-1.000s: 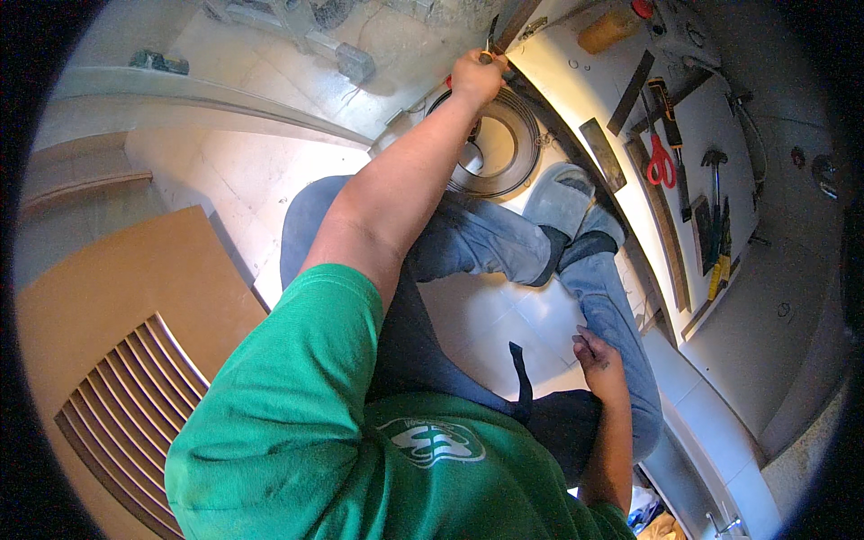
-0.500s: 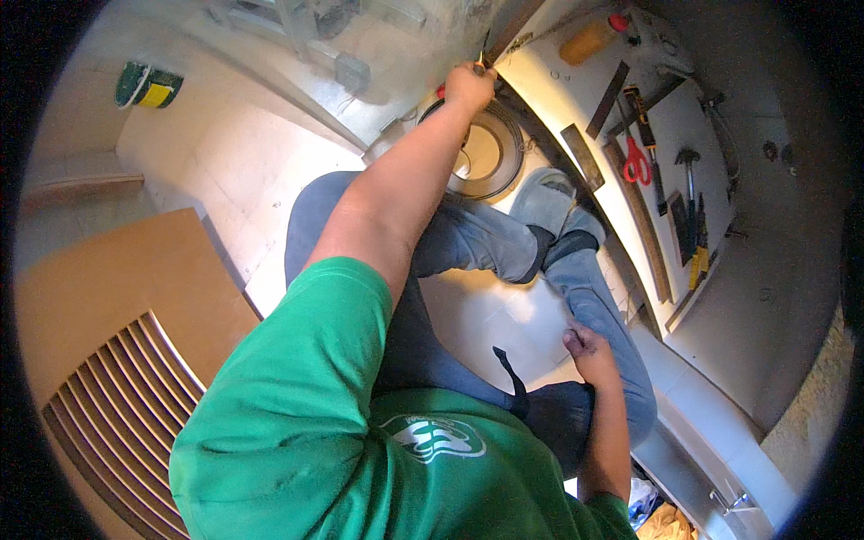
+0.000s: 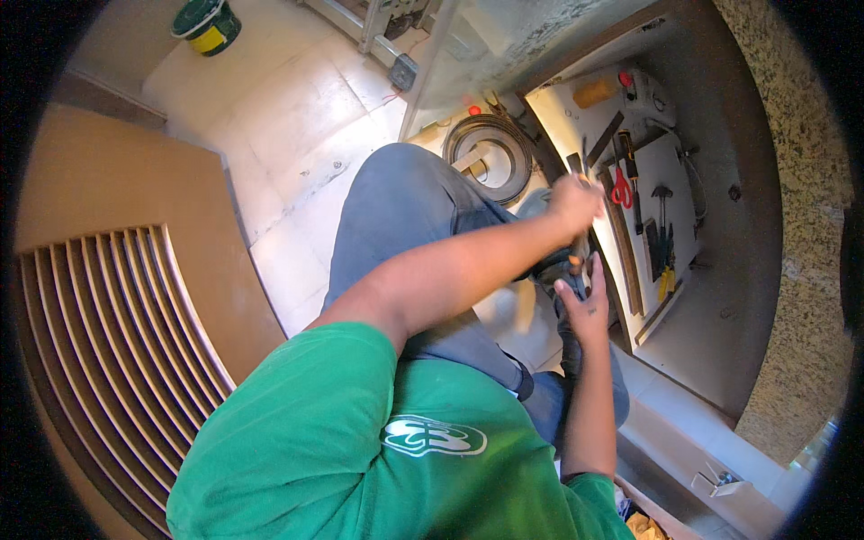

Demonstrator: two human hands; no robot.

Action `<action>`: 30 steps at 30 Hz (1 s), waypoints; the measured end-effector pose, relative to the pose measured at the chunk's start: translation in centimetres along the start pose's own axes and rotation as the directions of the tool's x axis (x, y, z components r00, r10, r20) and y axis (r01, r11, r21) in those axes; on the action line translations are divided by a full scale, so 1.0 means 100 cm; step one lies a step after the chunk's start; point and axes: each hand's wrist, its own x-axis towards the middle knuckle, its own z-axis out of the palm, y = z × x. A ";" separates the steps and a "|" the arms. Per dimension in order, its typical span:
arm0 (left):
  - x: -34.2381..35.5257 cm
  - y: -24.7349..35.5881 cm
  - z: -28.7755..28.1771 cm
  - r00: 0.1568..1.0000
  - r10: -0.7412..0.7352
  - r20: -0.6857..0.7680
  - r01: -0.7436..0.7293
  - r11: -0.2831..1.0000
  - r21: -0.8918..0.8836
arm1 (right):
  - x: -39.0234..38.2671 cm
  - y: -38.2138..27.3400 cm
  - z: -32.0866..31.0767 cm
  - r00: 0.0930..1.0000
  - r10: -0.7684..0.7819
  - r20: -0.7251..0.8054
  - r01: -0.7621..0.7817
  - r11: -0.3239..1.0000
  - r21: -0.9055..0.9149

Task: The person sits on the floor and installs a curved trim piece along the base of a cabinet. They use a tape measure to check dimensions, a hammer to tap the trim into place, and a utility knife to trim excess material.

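My left hand (image 3: 578, 200) is stretched over my legs beside the white board's near edge, its fingers curled closed. A thin dark tip shows just above it, but motion blur hides what the hand grips. Close below, my right hand (image 3: 589, 304) curves its thumb and fingers round a dark, narrow thing with an orange part (image 3: 574, 261); its kind cannot be made out. Beyond my knee lies a coil of dark strip (image 3: 489, 135) on the floor. Red-handled scissors (image 3: 622, 187) rest on the white board (image 3: 615, 243) next to my left hand.
The board also carries a hammer (image 3: 663, 202), a yellow-handled tool (image 3: 666, 283), dark strips and an orange-brown bottle (image 3: 596, 91). A slatted wooden panel (image 3: 180, 180) stands at left, a dark green bucket (image 3: 207, 27) far left. A speckled stone edge (image 3: 792, 297) borders the right.
My left hand has come back from near the coil, moving right and nearer. My right hand has risen from my lap to just below it. The view has shifted.
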 end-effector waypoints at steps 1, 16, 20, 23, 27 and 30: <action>-0.020 -0.003 0.010 0.999 -0.021 0.029 0.025 0.990 -0.137 | 0.004 -0.009 0.001 0.998 0.042 0.039 -0.046 0.992 0.118; 0.019 -0.055 -0.023 0.841 -0.254 0.478 0.044 0.913 0.407 | -0.067 0.021 -0.043 0.801 0.563 0.205 -0.442 0.324 0.836; 0.127 -0.041 -0.078 0.949 0.090 -0.301 -0.152 0.970 -0.190 | -0.095 0.041 -0.062 0.786 0.577 0.223 -0.503 0.387 0.773; 0.181 -0.022 -0.121 0.849 -0.075 -0.524 -0.116 0.939 -0.322 | -0.105 0.055 -0.050 0.764 0.588 0.265 -0.561 0.403 0.723; 0.209 -0.017 -0.144 0.845 -0.218 -0.488 0.047 0.940 -0.339 | -0.105 0.066 -0.038 0.736 0.625 0.260 -0.645 0.532 0.548; 0.215 -0.018 -0.147 0.893 -0.128 -0.432 -0.011 0.952 -0.305 | -0.102 0.074 -0.040 0.759 0.581 0.292 -0.648 0.633 0.424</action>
